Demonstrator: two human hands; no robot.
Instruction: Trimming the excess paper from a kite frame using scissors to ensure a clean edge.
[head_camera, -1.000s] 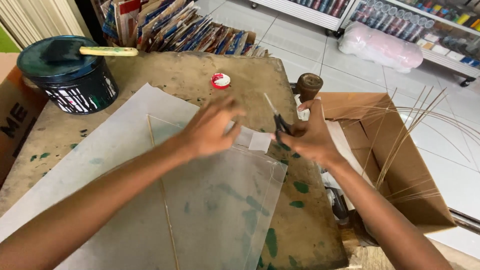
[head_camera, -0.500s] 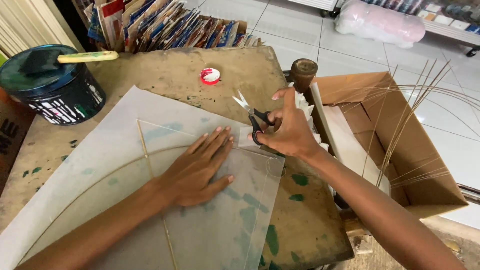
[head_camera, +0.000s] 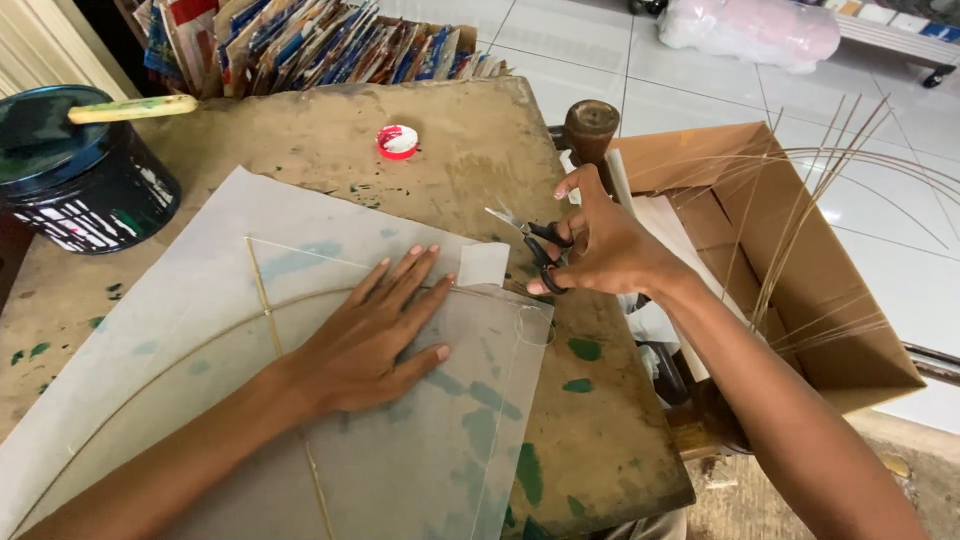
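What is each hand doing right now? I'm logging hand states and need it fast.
Left hand: open, pressed flat on the translucent paper sheet.
Right hand: closed on the black-handled scissors, blades open.

Translucent whitish paper sheet (head_camera: 200, 330), black-handled scissors (head_camera: 535, 245), red-and-white cap (head_camera: 397, 141), green-flecked brown table (head_camera: 470, 140).

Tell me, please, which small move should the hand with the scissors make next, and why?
Probably bring the scissors down to the small paper flap at the sheet's corner. The right hand holds them with blades apart just beside that flap, while the left hand lies flat on the translucent sheet, pinning it.
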